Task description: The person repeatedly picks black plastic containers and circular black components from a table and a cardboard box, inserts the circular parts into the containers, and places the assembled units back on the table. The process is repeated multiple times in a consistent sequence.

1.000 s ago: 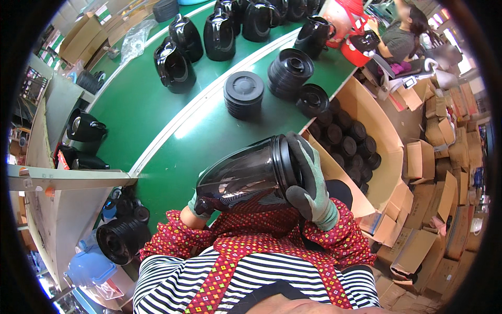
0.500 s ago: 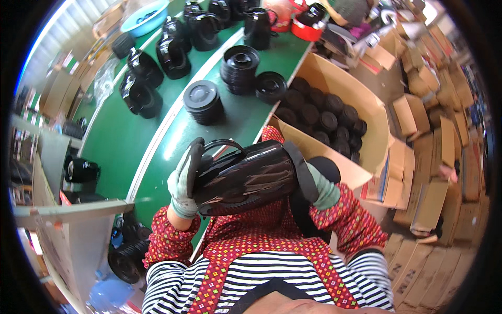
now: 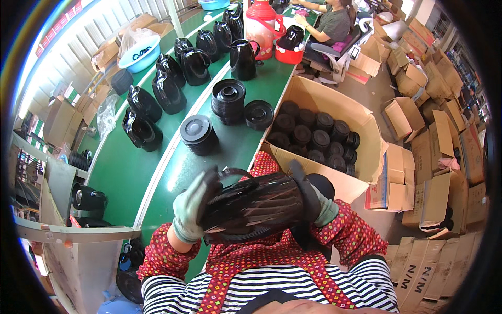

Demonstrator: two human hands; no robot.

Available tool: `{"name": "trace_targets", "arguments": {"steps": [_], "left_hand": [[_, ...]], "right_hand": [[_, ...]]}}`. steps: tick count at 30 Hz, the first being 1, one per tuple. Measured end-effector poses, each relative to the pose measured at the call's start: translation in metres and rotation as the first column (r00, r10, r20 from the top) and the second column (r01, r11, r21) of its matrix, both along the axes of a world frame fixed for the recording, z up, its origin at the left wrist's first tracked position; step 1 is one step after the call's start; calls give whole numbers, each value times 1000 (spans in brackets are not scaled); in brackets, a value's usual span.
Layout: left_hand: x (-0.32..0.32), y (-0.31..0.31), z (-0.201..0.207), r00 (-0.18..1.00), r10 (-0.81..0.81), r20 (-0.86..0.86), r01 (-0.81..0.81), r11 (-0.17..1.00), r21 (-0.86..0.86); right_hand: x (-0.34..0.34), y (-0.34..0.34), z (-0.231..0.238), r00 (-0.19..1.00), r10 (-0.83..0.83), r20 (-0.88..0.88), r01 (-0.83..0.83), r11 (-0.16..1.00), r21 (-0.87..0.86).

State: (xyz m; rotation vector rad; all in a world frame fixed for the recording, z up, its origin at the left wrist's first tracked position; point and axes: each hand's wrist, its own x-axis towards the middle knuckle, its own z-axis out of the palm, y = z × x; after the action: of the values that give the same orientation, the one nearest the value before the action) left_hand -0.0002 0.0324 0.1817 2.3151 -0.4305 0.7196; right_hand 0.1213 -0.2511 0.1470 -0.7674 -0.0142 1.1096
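Note:
A glossy black jug (image 3: 256, 206) with a curved handle lies on its side in front of my chest, held between both hands. My left hand (image 3: 192, 204), in a grey-green glove with dark palm, clasps its left end near the handle. The same kind of glove covers my right hand (image 3: 315, 199), which presses on the jug's right end. Both palms hide the ends of the jug. Just beyond it on the green table (image 3: 175, 180) stands a stack of black round discs (image 3: 197, 133).
Another disc stack (image 3: 228, 102) and a low round part (image 3: 259, 114) stand farther back. Several upright black jugs (image 3: 169, 93) line the left side. At right, a cardboard box (image 3: 361, 107) holds black round parts. A co-worker (image 3: 334, 23) sits beyond, near a red basin (image 3: 289, 55).
My view has tilted up, so the table, jugs and box sit lower in the picture and the co-worker shows more. Both hands still hold the jug, in nearly the same pose.

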Motion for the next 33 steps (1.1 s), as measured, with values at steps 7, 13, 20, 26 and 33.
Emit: {"name": "trace_targets", "arguments": {"steps": [7, 13, 20, 26, 33], "left_hand": [[8, -14, -34, 935, -198, -295, -53, 743, -667], [32, -26, -31, 987, 140, -76, -155, 959, -238], [40, -41, -64, 991, 119, -53, -131, 893, -432], [41, -15, 12, 966, -14, -257, 58, 985, 163], [15, -25, -67, 729, -549, -409, -221, 377, -900]], "right_hand": [[-21, -10, 16, 144, -285, 948, 288, 928, 235], [-14, -10, -67, 966, -199, 168, 131, 929, 347], [-33, -18, 8, 191, -453, 871, 412, 842, 347], [-14, -6, -91, 836, -434, 336, 414, 901, 132], [-43, -22, -18, 673, -401, 622, 390, 906, 163]]}}
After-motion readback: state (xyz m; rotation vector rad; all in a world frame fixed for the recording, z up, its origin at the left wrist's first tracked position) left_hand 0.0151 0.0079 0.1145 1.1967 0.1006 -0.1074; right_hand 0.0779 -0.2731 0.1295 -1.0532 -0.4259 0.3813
